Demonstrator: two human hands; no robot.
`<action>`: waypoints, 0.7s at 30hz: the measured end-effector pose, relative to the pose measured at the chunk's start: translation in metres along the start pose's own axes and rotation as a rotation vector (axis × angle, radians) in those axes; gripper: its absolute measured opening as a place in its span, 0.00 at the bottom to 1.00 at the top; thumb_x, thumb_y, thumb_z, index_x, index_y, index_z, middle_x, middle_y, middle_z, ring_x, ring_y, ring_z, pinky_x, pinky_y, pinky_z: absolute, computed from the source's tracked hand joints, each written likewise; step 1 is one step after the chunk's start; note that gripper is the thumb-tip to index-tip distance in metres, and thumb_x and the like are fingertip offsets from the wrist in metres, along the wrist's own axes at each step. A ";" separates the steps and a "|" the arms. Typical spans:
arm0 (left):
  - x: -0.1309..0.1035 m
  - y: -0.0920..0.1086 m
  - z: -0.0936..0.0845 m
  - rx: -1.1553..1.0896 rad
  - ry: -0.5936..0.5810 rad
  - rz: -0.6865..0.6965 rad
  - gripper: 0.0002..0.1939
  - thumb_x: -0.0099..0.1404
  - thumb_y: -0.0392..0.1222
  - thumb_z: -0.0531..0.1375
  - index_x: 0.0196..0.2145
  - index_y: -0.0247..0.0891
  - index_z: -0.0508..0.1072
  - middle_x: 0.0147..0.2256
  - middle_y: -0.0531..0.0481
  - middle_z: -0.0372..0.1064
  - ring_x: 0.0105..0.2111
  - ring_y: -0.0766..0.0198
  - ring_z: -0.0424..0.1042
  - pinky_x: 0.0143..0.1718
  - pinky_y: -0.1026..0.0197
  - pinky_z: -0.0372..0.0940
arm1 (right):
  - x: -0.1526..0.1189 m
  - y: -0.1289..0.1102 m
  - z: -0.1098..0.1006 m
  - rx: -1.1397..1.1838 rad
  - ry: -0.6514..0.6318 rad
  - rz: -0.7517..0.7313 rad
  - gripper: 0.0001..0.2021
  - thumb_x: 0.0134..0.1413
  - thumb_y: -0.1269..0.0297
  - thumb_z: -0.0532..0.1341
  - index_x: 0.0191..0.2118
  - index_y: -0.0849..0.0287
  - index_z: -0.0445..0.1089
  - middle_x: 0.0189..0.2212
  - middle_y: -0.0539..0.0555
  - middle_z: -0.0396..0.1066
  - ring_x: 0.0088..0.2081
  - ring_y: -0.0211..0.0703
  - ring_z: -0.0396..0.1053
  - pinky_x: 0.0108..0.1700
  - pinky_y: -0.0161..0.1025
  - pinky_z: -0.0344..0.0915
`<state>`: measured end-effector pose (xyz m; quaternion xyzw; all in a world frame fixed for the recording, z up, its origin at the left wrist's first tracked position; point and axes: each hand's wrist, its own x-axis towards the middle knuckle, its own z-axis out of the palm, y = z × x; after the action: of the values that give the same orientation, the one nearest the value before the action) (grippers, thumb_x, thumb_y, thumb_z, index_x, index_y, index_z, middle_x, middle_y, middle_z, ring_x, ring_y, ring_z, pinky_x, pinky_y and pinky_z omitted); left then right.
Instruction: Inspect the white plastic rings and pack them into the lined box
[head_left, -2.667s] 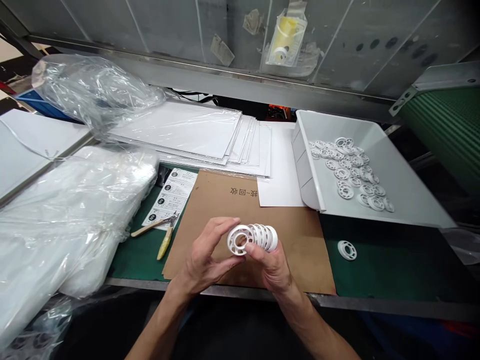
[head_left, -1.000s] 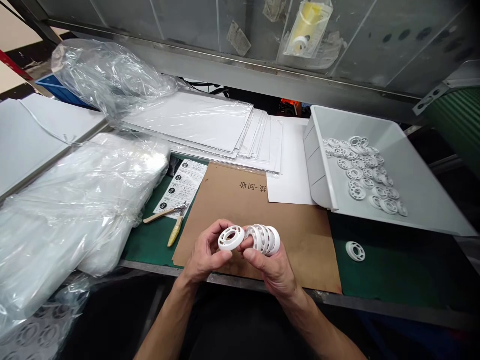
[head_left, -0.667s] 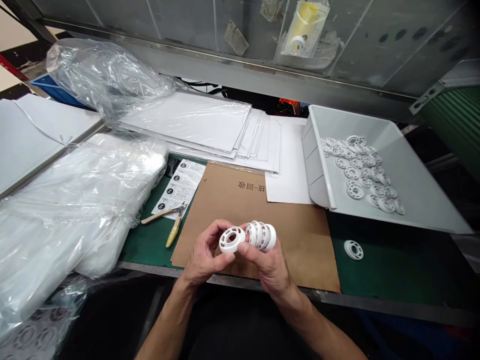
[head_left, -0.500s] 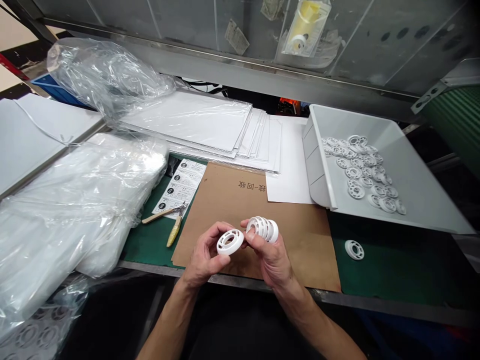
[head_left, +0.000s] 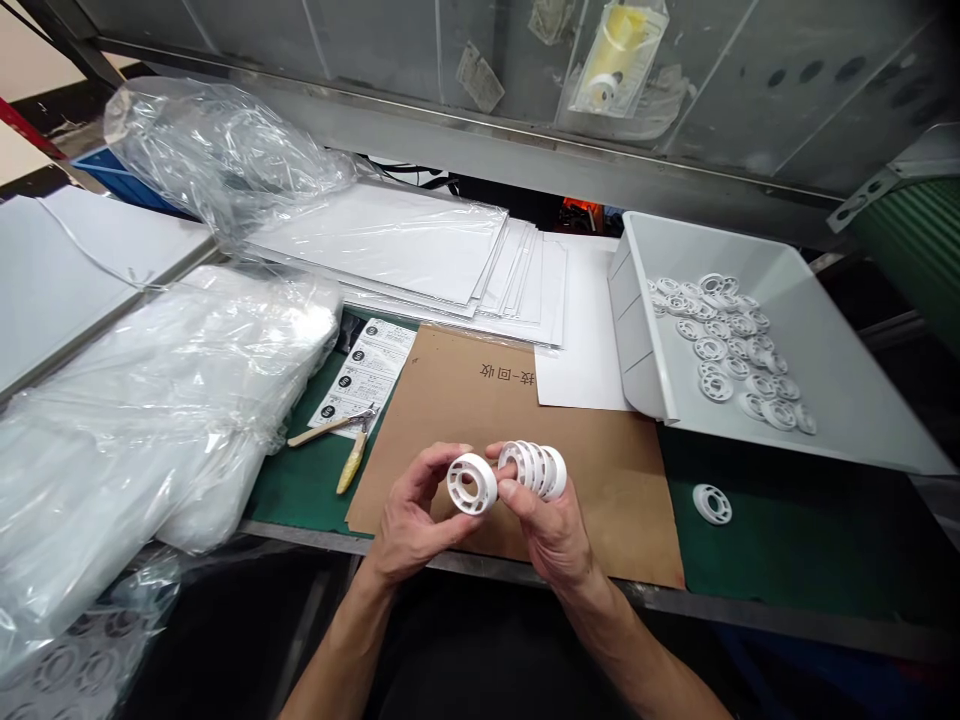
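Note:
My left hand [head_left: 411, 520] pinches one white slotted ring [head_left: 472, 484] between thumb and fingers, its face turned toward me. Just to the right, my right hand [head_left: 551, 525] is closed round a row of several white rings [head_left: 534, 469], with a finger reaching through the nearest one. The single ring is close beside the row. Both hands are above a brown cardboard sheet [head_left: 600, 480] near the table's front edge. Another white ring [head_left: 712, 504] lies by itself on the green mat to the right.
A grey bin [head_left: 855, 400] at the right holds many white rings. Pliers [head_left: 351, 462] lie beside a printed label sheet [head_left: 373, 370]. Wrapped white sheets [head_left: 390, 240] lie behind the cardboard. Plastic bags [head_left: 165, 400] cover the left side.
The ring in my left hand has turned from tilted to more upright, facing me, and moved slightly right. My right hand and its rings have shifted slightly right and down.

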<state>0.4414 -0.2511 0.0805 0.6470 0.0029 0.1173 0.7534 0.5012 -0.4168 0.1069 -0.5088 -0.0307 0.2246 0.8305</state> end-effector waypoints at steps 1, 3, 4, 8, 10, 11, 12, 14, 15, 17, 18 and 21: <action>-0.001 -0.001 0.000 0.044 0.017 0.036 0.31 0.59 0.32 0.72 0.57 0.54 0.74 0.51 0.53 0.73 0.50 0.63 0.73 0.55 0.66 0.66 | 0.000 0.000 -0.001 -0.004 0.001 -0.001 0.05 0.51 0.62 0.74 0.35 0.53 0.82 0.46 0.53 0.79 0.45 0.46 0.72 0.50 0.40 0.67; -0.002 -0.004 -0.001 0.121 0.036 0.104 0.32 0.60 0.30 0.70 0.58 0.55 0.73 0.51 0.53 0.73 0.51 0.64 0.72 0.56 0.65 0.65 | -0.001 0.001 -0.002 -0.011 0.004 0.002 0.05 0.52 0.62 0.74 0.35 0.53 0.82 0.46 0.53 0.79 0.44 0.46 0.72 0.49 0.40 0.67; -0.002 -0.005 -0.001 0.153 0.041 0.132 0.32 0.61 0.30 0.70 0.59 0.55 0.73 0.51 0.53 0.74 0.51 0.63 0.72 0.56 0.65 0.65 | -0.002 0.002 -0.003 -0.013 0.002 0.005 0.06 0.52 0.61 0.74 0.35 0.54 0.82 0.46 0.53 0.78 0.43 0.45 0.72 0.49 0.40 0.67; -0.003 -0.008 -0.002 0.229 0.064 0.205 0.33 0.62 0.29 0.69 0.60 0.54 0.72 0.51 0.51 0.75 0.50 0.61 0.74 0.55 0.61 0.66 | -0.002 0.003 -0.005 -0.020 -0.007 0.008 0.06 0.52 0.61 0.74 0.36 0.54 0.82 0.47 0.53 0.78 0.40 0.44 0.72 0.49 0.40 0.68; -0.004 -0.009 -0.002 0.244 0.070 0.215 0.32 0.62 0.30 0.70 0.60 0.54 0.72 0.51 0.50 0.76 0.49 0.60 0.74 0.54 0.59 0.67 | -0.002 0.002 -0.004 -0.024 -0.010 0.004 0.05 0.52 0.62 0.74 0.36 0.54 0.82 0.47 0.53 0.78 0.41 0.44 0.72 0.50 0.41 0.68; -0.004 -0.009 -0.002 0.248 0.073 0.214 0.32 0.62 0.31 0.70 0.60 0.54 0.72 0.51 0.50 0.76 0.49 0.60 0.75 0.54 0.59 0.67 | -0.003 0.002 -0.003 -0.024 -0.010 0.003 0.05 0.52 0.62 0.74 0.36 0.54 0.82 0.46 0.53 0.78 0.42 0.45 0.72 0.50 0.41 0.68; -0.005 -0.010 -0.002 0.249 0.076 0.210 0.32 0.61 0.31 0.71 0.59 0.54 0.73 0.52 0.50 0.76 0.50 0.59 0.75 0.55 0.58 0.67 | -0.003 0.001 -0.003 -0.023 -0.009 0.003 0.05 0.52 0.62 0.74 0.36 0.53 0.82 0.46 0.53 0.78 0.42 0.45 0.73 0.50 0.40 0.68; -0.007 -0.010 -0.003 0.250 0.085 0.197 0.31 0.61 0.32 0.71 0.59 0.53 0.73 0.52 0.49 0.77 0.50 0.58 0.75 0.55 0.58 0.67 | -0.003 0.000 -0.001 -0.020 -0.007 0.004 0.06 0.52 0.62 0.75 0.36 0.53 0.82 0.45 0.53 0.78 0.43 0.45 0.73 0.48 0.40 0.69; -0.007 -0.010 -0.003 0.249 0.088 0.191 0.31 0.61 0.33 0.71 0.59 0.53 0.74 0.52 0.49 0.77 0.51 0.58 0.75 0.55 0.58 0.68 | -0.004 -0.001 0.000 -0.023 -0.007 0.003 0.06 0.52 0.62 0.75 0.36 0.54 0.82 0.46 0.54 0.78 0.43 0.46 0.73 0.48 0.40 0.70; -0.008 -0.009 -0.002 0.251 0.090 0.188 0.31 0.61 0.33 0.72 0.59 0.52 0.74 0.51 0.48 0.77 0.50 0.57 0.76 0.55 0.57 0.68 | -0.004 -0.002 0.001 -0.037 -0.012 0.003 0.07 0.51 0.61 0.75 0.35 0.54 0.81 0.46 0.54 0.78 0.42 0.45 0.73 0.46 0.40 0.70; -0.007 -0.008 -0.002 0.256 0.089 0.196 0.31 0.61 0.33 0.72 0.59 0.51 0.74 0.51 0.48 0.78 0.50 0.57 0.76 0.55 0.57 0.69 | -0.005 -0.003 0.001 -0.046 -0.016 0.004 0.07 0.51 0.61 0.76 0.36 0.54 0.81 0.44 0.53 0.79 0.40 0.45 0.73 0.45 0.39 0.70; -0.003 -0.002 0.000 0.292 0.059 0.252 0.30 0.61 0.32 0.71 0.59 0.50 0.74 0.47 0.48 0.78 0.45 0.58 0.76 0.50 0.57 0.70 | -0.004 -0.004 0.001 -0.088 -0.017 0.028 0.13 0.51 0.61 0.76 0.44 0.52 0.80 0.34 0.50 0.78 0.34 0.42 0.71 0.40 0.38 0.69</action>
<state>0.4385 -0.2518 0.0780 0.7410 -0.0391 0.2279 0.6304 0.4988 -0.4188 0.1119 -0.5435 -0.0404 0.2387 0.8038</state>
